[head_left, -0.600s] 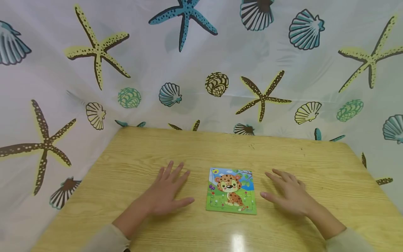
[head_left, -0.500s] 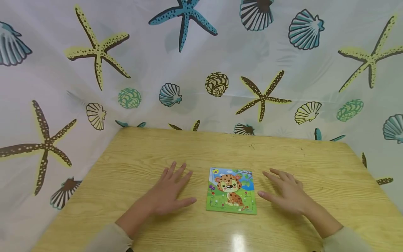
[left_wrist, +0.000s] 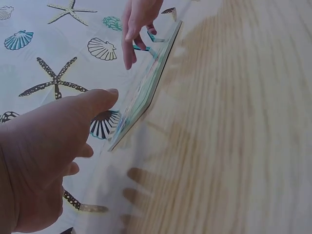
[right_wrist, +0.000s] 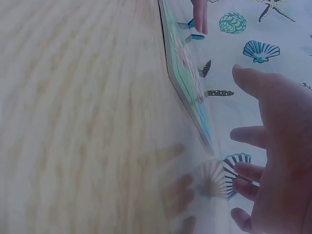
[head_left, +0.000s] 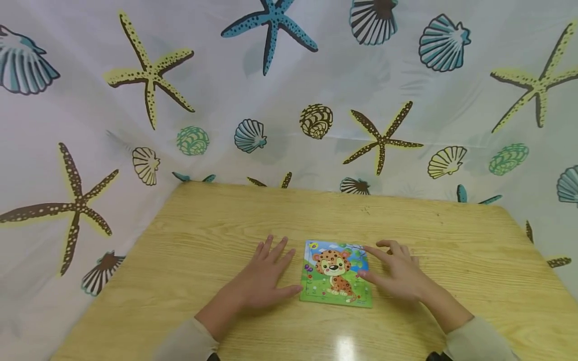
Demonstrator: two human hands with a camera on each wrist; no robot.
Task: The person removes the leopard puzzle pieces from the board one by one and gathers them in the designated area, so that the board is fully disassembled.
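A square picture puzzle board [head_left: 334, 281] with a cartoon leopard lies flat on the wooden table. To its left is my left hand [head_left: 262, 283], fingers spread and straight, thumb tip near the board's left edge. My right hand [head_left: 399, 273] hovers at the opposite side; its thumb and index fingertip overlap the board's right edge in the head view. In the left wrist view the board [left_wrist: 146, 90] shows edge-on beyond my left thumb. The right wrist view shows my right hand [right_wrist: 282, 156] above the table, fingers loosely bent, with a gap to the board [right_wrist: 183, 68]. Neither hand holds anything.
The wooden table [head_left: 226, 210] extends around the board on all sides. A white curtain [head_left: 280, 90] printed with starfish and seashells hangs behind it and along both sides. A bright light reflection shows on the tabletop near the front.
Both hands have moved inward toward the board, the left one rightward and the right one leftward. The whole head view has shifted slightly, while the board stays in place on the table.
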